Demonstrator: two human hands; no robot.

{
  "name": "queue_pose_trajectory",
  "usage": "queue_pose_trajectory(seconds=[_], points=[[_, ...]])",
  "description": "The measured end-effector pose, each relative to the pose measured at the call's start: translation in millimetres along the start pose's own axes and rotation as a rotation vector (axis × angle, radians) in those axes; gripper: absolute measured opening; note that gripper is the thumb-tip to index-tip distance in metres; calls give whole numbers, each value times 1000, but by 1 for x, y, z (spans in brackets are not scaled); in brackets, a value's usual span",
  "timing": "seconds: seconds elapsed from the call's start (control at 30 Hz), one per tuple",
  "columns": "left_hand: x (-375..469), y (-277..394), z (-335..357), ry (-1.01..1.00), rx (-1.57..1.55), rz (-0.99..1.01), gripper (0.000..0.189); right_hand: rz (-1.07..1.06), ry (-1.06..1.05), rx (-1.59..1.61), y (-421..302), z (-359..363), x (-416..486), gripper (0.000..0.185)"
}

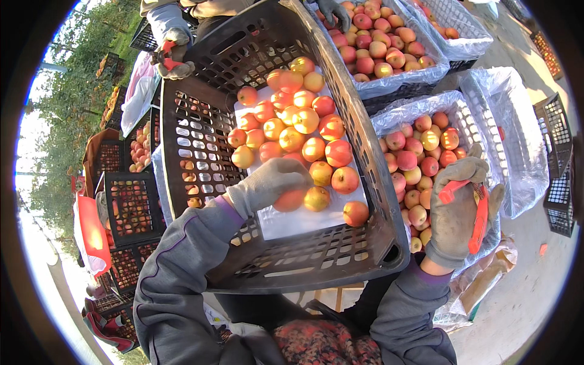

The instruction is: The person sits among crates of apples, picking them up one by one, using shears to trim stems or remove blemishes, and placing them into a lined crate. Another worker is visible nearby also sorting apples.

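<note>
A large dark plastic crate [399,214] stands before me, with red-yellow apples [292,139] on a white sheet [273,223] at its bottom. My left hand [280,182], in a grey-beige knit glove, reaches over the crate's near left part with its fingers curled round a blurred apple [290,200]. To the right of the crate, my gloved right hand [458,207] holds a pair of small red-handled snips [479,219] against the palm, above a lined crate of apples [413,159]. Its blades are mostly hidden by the fingers.
Across the crate, a person's gloved hand [175,57] holds red-handled snips; another dark-gloved hand [334,13] is over a lined apple crate [401,77]. A plastic-lined crate [520,150] stands at right. Stacked black crates of apples [132,207] are at left, a crumpled bag [479,283] at lower right.
</note>
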State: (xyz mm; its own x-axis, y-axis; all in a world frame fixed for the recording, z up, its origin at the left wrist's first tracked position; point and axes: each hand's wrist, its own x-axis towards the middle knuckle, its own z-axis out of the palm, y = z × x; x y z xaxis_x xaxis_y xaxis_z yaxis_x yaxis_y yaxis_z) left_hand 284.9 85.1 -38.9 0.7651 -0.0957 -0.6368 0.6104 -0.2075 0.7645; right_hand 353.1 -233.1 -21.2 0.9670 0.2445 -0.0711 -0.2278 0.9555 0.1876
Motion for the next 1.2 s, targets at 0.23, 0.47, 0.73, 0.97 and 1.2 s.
queue_pose_trajectory(seconds=[0.23,0.47,0.73,0.97,1.2], points=[[25,11,77,-117,834,288,39,1,24,14,5,-6,8,68],[64,-22,120,-243,1026,452,18,-27,62,-20,7,-5,11,65],[68,-50,101,-278,1080,857,29,-116,128,-89,20,0,11,53],[89,-14,97,-411,1370,745,38,-85,-35,149,16,-2,12,43],[76,-7,95,-362,1462,616,41,-86,-30,192,18,-18,9,38]])
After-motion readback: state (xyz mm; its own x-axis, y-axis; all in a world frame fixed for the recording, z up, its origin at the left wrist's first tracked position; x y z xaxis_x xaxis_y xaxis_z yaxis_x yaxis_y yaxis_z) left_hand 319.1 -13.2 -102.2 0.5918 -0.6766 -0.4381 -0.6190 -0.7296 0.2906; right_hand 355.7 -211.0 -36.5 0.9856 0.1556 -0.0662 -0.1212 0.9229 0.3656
